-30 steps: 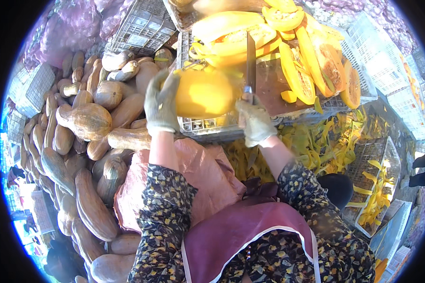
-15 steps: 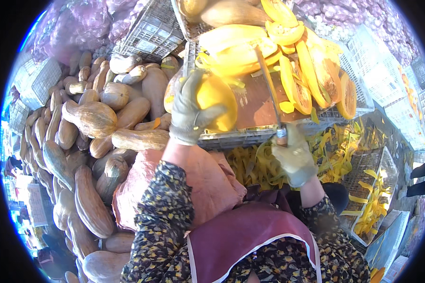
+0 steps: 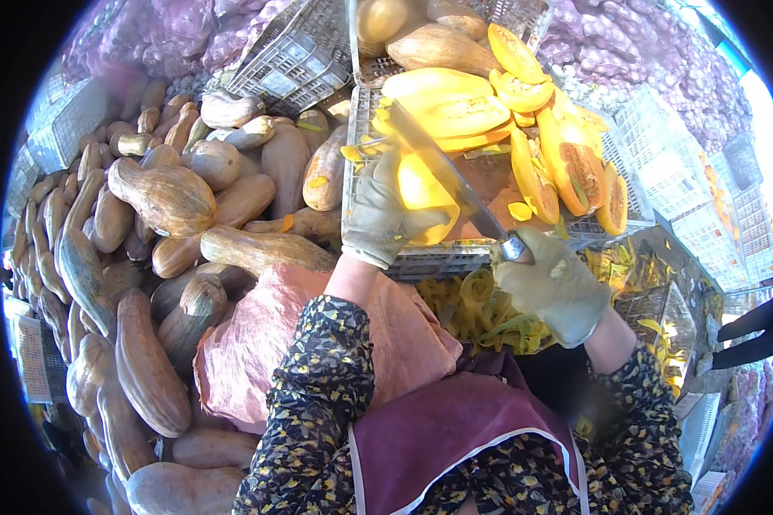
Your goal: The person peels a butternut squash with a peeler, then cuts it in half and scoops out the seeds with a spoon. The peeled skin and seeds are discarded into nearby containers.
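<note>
My left hand (image 3: 380, 213), in a pale work glove, is closed around the near left side of a peeled yellow pumpkin (image 3: 419, 190). Gloved as well, my right hand (image 3: 551, 281) grips a long knife (image 3: 455, 182) by its handle. The blade slants to the far left, passing over or against the pumpkin's right side; I cannot tell whether it has cut in. Beneath lies a reddish-brown board (image 3: 500, 178) on an upturned-looking plastic crate (image 3: 445, 261). Beyond the blade rest peeled pumpkin pieces (image 3: 451, 94), and halved ones (image 3: 534, 176) with orange seed hollows sit to the right.
Unpeeled tan pumpkins (image 3: 163, 199) are heaped on the left. A crate (image 3: 365, 70) at the far side holds more. Yellow peelings (image 3: 489, 311) lie below the board. A pink sack (image 3: 318, 343) covers my left front. White crates (image 3: 670, 167) stand at the right.
The knife has swung from pointing away from me to slanting left across the pumpkin. My left hand has shifted right and slightly nearer; my right hand has turned. The whole view has shifted somewhat.
</note>
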The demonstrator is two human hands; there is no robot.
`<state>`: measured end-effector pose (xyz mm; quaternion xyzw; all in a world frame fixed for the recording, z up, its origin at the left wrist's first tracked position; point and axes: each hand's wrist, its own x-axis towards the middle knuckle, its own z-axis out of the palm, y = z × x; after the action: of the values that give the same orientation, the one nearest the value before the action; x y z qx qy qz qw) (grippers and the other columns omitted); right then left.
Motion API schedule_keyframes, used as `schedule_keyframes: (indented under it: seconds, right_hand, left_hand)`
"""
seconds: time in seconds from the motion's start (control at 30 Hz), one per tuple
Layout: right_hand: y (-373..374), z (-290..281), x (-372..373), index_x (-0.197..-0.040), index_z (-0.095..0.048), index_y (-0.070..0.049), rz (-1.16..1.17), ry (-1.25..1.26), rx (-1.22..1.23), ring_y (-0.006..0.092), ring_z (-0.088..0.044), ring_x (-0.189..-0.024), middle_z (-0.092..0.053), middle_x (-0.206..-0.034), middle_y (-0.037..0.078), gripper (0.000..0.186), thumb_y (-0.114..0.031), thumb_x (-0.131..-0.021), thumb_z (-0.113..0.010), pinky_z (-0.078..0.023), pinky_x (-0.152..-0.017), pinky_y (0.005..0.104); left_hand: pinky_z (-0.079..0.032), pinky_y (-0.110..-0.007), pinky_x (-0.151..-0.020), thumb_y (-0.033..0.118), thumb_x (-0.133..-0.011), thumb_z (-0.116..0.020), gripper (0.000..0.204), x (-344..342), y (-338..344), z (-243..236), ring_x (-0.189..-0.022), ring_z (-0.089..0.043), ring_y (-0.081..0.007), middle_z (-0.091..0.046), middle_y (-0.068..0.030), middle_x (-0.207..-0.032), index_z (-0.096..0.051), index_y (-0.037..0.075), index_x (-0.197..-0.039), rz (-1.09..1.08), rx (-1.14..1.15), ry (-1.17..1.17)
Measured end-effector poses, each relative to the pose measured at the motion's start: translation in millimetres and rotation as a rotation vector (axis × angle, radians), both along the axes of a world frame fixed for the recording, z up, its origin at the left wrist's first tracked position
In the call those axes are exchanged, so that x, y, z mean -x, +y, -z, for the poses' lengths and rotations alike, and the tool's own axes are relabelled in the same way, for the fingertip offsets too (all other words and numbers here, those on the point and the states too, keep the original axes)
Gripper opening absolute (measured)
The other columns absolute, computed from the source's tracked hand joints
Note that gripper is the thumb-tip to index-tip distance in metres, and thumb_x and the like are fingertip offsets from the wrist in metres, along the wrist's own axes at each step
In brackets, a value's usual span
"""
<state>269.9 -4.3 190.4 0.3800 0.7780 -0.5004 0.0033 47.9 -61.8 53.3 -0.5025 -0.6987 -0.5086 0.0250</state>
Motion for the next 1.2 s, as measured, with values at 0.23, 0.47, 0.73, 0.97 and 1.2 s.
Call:
schedule_keyframes:
  seconds: [0.23,0.47,0.73,0.97,1.2]
  right_hand:
    - [10.2,-1.2,15.7,-0.095,-0.058,-0.006,0.017,-0.24,0.057,0.0118,-0.054,-0.053,-0.054,-0.068,0.001,0.018,-0.019,-0.084,-0.062,-0.043,-0.049,0.0282]
    - [41.8,56.2,26.2,-0.096,-0.065,-0.008,-0.198,-0.279,0.117,0.0125,-0.064,-0.072,-0.067,-0.082,0.005,0.017,-0.015,-0.08,-0.068,-0.051,-0.063,0.0327]
    - [55.6,157.7,62.3,-0.106,-0.069,-0.001,-0.359,-0.559,-0.202,0.0326,-0.066,-0.093,-0.068,-0.101,0.023,0.044,-0.037,-0.083,-0.058,-0.051,-0.082,0.0401]
    - [82.2,153.3,47.5,-0.114,-0.066,-0.004,-0.515,-0.579,-0.279,0.0373,-0.064,-0.103,-0.068,-0.108,0.024,0.051,-0.043,-0.084,-0.055,-0.048,-0.09,0.0427]
    - [135.5,132.7,30.2,-0.1,-0.064,-0.009,-0.456,-0.299,-0.399,0.0314,-0.064,-0.087,-0.067,-0.093,0.017,0.036,-0.042,-0.084,-0.061,-0.049,-0.078,0.0435]
  left_hand:
    - [-0.053,-0.035,-0.084,0.043,-0.055,-0.094,0.081,-0.9,5.4,1.0,-0.093,-0.066,-0.0234,-0.069,-0.0098,-0.099,-0.062,-0.002,-0.115,0.093,-0.117,-0.187]
    - [-0.054,-0.036,-0.084,0.051,-0.054,-0.093,0.092,6.2,7.9,11.9,-0.094,-0.067,-0.0243,-0.067,-0.0145,-0.106,-0.058,-0.006,-0.118,0.073,-0.148,-0.131]
    - [-0.047,-0.047,-0.096,0.055,-0.064,-0.085,0.099,-8.9,-9.5,0.5,-0.112,-0.056,-0.0421,-0.055,-0.0253,-0.125,-0.045,-0.005,-0.131,-0.051,-0.02,0.112]
    - [-0.048,-0.04,-0.097,0.031,-0.071,-0.087,0.083,-3.9,11.2,-5.7,-0.113,-0.056,-0.0292,-0.056,-0.0196,-0.125,-0.047,-0.001,-0.136,-0.019,-0.021,-0.438]
    - [-0.051,-0.042,-0.094,0.033,-0.092,-0.066,0.048,91.9,-75.2,42.8,-0.113,-0.058,-0.0248,-0.059,-0.0121,-0.124,-0.053,0.01,-0.132,-0.325,-0.035,-1.313]
